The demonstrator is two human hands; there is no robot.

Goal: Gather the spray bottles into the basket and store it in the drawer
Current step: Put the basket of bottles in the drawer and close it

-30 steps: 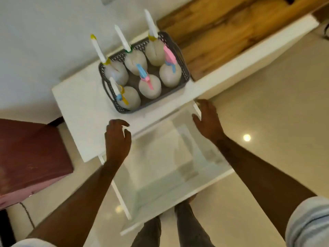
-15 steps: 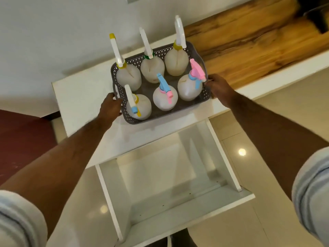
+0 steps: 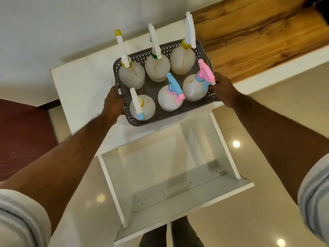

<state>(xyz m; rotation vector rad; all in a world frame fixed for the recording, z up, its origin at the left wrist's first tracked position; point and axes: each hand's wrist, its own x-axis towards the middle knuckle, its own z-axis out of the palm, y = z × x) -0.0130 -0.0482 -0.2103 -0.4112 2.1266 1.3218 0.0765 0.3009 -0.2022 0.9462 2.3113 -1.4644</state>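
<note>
A grey perforated basket [image 3: 161, 117] holds several white spray bottles with coloured triggers, among them one with a pink trigger [image 3: 194, 87] and one with a blue trigger [image 3: 168, 99]. My left hand [image 3: 114, 102] grips the basket's left handle. My right hand [image 3: 222, 89] grips its right side. The basket sits over the front edge of the white cabinet top [image 3: 83, 82]. Below it the white drawer [image 3: 178, 196] stands pulled out, with nothing in it.
A wooden counter surface [image 3: 254, 38] runs off to the right of the white top. A dark red piece of furniture [image 3: 23, 138] stands at the left. Glossy floor tiles [image 3: 267, 132] surround the drawer. My legs show at the bottom edge.
Both hands left the drawer's sides, rose to the basket and took hold of its two ends. The basket has shifted toward the cabinet's front edge.
</note>
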